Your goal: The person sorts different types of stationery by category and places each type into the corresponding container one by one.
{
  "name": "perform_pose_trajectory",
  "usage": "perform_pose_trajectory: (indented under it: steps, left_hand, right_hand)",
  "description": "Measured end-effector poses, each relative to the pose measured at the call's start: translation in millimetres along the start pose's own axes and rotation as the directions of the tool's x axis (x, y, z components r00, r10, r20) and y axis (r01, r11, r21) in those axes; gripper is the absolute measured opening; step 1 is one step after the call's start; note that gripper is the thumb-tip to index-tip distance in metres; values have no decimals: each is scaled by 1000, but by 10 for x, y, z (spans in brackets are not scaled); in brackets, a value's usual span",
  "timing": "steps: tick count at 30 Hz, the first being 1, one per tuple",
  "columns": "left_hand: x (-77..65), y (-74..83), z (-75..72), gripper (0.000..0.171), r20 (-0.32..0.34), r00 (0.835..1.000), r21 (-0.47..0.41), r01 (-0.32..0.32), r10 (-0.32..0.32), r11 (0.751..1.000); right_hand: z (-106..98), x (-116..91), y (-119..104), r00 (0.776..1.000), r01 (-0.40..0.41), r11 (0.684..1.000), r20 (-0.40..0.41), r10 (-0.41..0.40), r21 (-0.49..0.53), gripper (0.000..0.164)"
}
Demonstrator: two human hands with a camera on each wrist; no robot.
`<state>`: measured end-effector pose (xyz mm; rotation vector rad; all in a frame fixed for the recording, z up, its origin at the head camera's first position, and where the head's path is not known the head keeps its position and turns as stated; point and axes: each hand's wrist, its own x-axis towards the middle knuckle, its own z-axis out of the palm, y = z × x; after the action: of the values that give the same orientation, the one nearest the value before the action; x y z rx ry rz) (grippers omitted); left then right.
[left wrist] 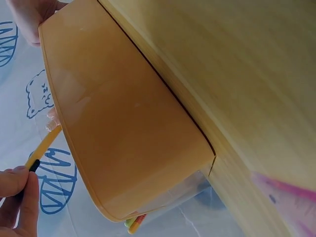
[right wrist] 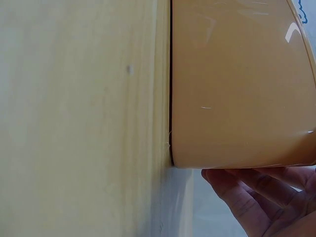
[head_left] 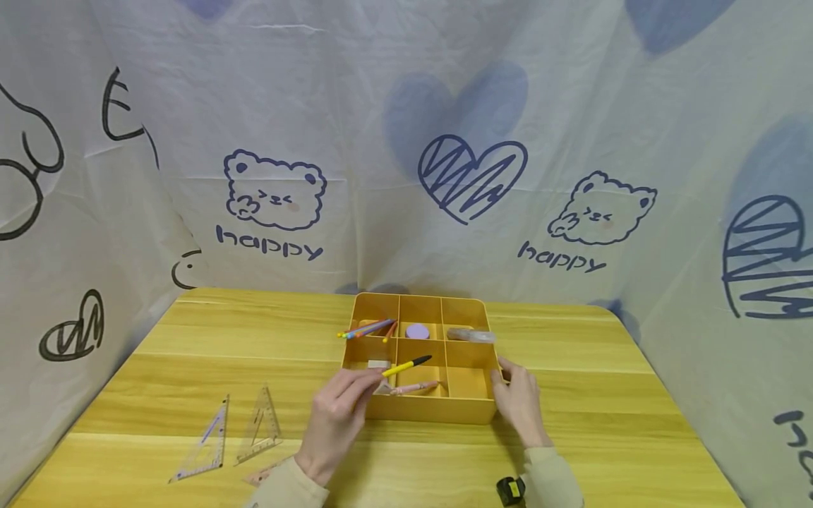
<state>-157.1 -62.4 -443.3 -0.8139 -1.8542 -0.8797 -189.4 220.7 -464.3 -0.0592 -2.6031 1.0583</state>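
My left hand [head_left: 339, 413] pinches a yellow pen [head_left: 400, 368] with a black end, over the front of a yellow-orange organizer box [head_left: 432, 410]. In the left wrist view the pen [left wrist: 47, 144] slants above the box's rim. At the box's right wall, my right hand [head_left: 519, 402] grips the side, thumb at the rim; its fingers [right wrist: 232, 192] lie along the outside in the right wrist view. Below the held pen, a pink pen [head_left: 414, 388] lies in the front compartments near a white eraser [head_left: 379, 364].
Colored pencils [head_left: 368, 329] stick out over the box's left wall. A round purple piece [head_left: 417, 331] and a clear packet [head_left: 470, 335] occupy back compartments. Clear set squares [head_left: 224, 437] lie at left; a small black object [head_left: 510, 490] sits near the right sleeve.
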Motion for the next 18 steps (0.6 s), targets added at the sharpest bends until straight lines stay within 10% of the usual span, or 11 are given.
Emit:
perform_pose_trajectory:
  steps: [18]
  left_hand:
    - [-113,-12,38,38,243,970,39,-12,2,999]
  right_hand:
    - [22,16,35,1000,8,1000,-9,-8,0,35]
